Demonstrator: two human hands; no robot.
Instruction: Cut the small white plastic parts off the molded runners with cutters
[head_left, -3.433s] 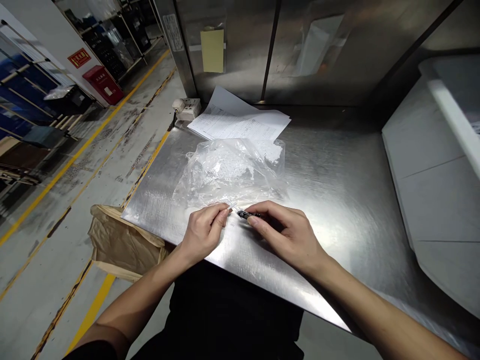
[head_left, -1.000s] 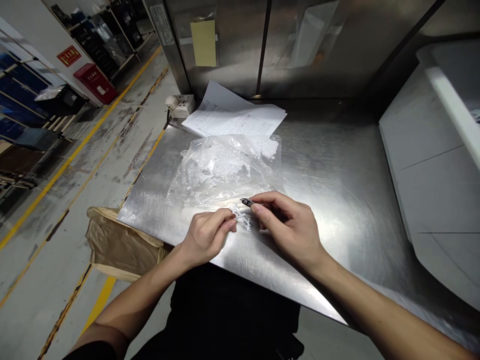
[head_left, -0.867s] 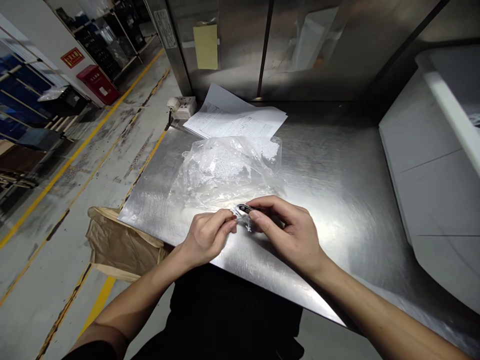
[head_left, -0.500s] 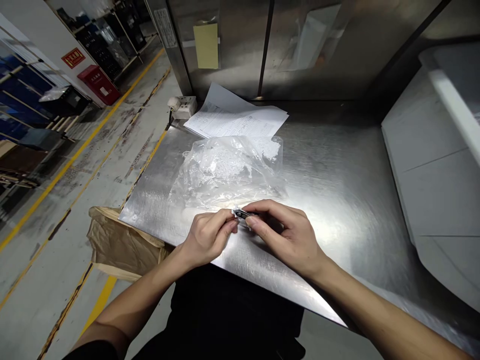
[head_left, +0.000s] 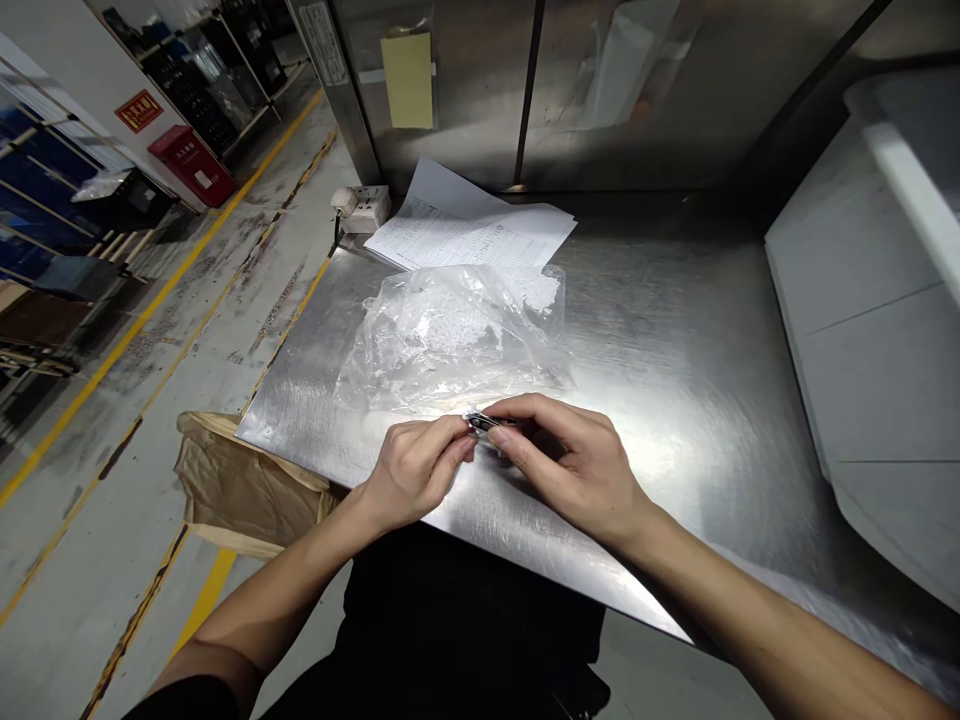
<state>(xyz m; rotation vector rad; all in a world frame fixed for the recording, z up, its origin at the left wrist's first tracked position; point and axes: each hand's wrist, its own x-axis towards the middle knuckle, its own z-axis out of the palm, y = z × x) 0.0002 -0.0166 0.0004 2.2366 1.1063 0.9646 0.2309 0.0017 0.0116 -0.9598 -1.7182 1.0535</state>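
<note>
A clear plastic bag [head_left: 457, 335] is lying mid-bench [head_left: 675, 330], below papers [head_left: 472, 235] at the back edge. Near the front edge, the left hand [head_left: 412, 470] is pinching a small white part [head_left: 472, 415], and the right hand [head_left: 574, 465] is gripping a small dark tool [head_left: 487, 422] against it.

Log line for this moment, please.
left hand: pinches small white part | right hand: holds small dark tool at part | clear bag: behind hands on steel table
</note>
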